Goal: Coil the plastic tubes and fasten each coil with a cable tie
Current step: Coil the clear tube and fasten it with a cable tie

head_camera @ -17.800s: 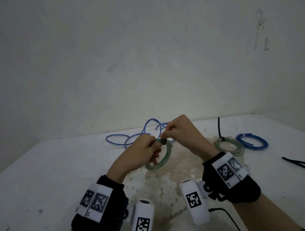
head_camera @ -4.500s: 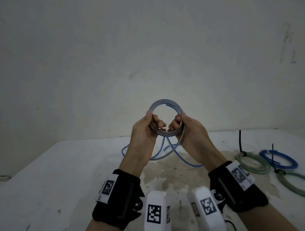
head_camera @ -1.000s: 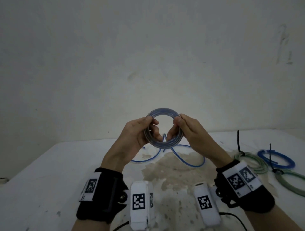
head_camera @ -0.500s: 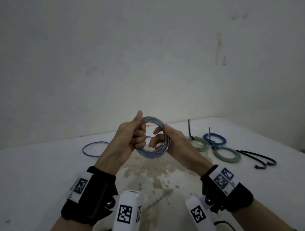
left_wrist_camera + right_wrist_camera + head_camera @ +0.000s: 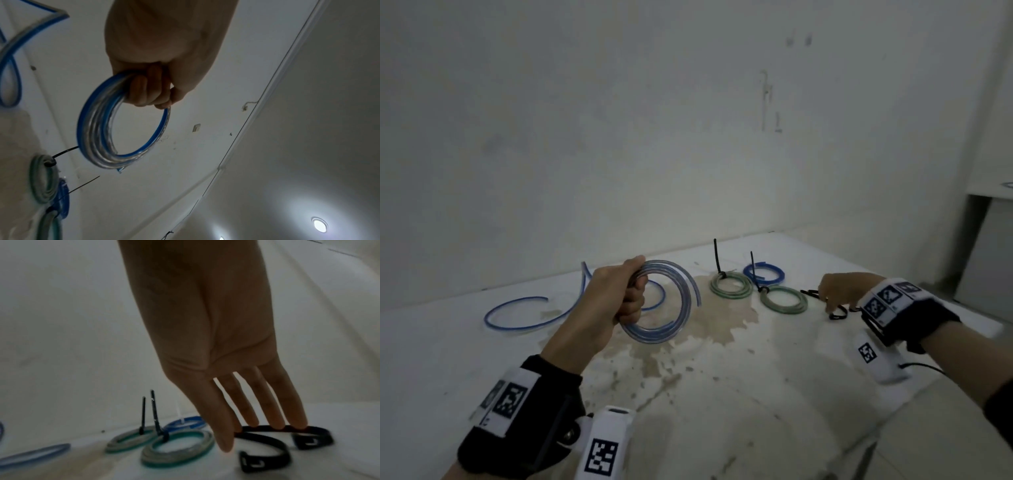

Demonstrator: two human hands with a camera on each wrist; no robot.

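My left hand (image 5: 619,294) grips a coil of clear tube with a blue stripe (image 5: 664,308) and holds it above the table; one free end springs outward. The left wrist view shows my fingers (image 5: 152,91) curled round the coil (image 5: 98,138). My right hand (image 5: 839,291) is far to the right, down at two loose black cable ties (image 5: 837,313). In the right wrist view its fingers (image 5: 275,410) are straight, with the tips touching one cable tie (image 5: 265,443). It holds nothing.
Two green coils (image 5: 731,289) (image 5: 784,299), each bound with a black tie, lie beside a blue coil (image 5: 763,274). A loose blue-striped tube (image 5: 524,308) curves across the left of the white stained table (image 5: 722,394). The table's right edge runs near my right forearm.
My right hand has let go of the coil and moved right, down to the black cable ties. My left hand alone keeps the coil, whose end has sprung loose.
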